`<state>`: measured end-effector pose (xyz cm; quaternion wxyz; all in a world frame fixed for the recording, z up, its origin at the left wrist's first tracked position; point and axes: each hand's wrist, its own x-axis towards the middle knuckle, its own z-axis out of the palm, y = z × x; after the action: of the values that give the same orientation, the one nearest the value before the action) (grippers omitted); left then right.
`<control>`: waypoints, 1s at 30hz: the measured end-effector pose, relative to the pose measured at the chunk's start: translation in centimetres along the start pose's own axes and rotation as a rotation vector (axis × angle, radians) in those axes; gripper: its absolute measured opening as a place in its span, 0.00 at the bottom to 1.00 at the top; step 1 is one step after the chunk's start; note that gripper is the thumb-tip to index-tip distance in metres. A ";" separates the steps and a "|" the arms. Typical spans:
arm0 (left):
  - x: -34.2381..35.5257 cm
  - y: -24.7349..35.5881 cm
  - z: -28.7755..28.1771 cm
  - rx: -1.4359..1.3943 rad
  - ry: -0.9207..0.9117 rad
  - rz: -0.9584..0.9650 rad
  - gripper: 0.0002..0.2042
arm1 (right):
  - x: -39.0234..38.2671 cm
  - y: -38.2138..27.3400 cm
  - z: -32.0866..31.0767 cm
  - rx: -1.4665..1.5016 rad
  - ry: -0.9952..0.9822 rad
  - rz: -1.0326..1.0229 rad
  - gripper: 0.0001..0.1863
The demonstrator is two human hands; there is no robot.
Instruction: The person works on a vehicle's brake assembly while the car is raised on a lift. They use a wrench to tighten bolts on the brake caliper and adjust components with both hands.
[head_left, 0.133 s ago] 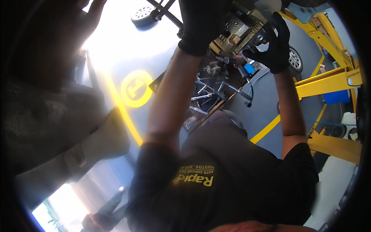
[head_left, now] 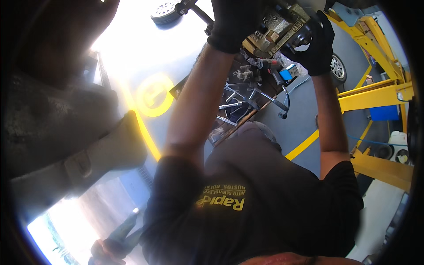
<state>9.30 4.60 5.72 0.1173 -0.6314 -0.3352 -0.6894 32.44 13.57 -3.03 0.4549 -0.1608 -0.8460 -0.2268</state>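
Garage floor with yellow lift behind: both gloved hands, left and right, are keeping closed grips on brake caliper, unchanged, work continuing.

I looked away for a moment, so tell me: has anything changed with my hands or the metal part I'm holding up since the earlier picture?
Nothing visibly changed. The left hand and the right hand, both in black gloves, keep the same grip on the brass-coloured metal brake part overhead, and the tools on the tray below lie as they did.
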 end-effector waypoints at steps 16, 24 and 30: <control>-0.9 -1.0 -0.5 0.148 -0.043 0.064 0.07 | 0.3 -2.1 -5.1 0.345 -0.027 0.428 0.52; -0.8 0.9 -0.3 -0.239 -0.023 -0.177 0.09 | 1.3 1.0 -3.1 -0.026 -0.126 0.112 0.42; -0.5 -0.8 -0.5 0.117 0.015 0.158 0.08 | 0.4 1.4 -1.7 -0.056 -0.045 0.113 0.36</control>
<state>8.53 4.71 4.99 0.2106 -0.6426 -0.3233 -0.6619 34.11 13.90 -1.56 0.4432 -0.2261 -0.8389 -0.2207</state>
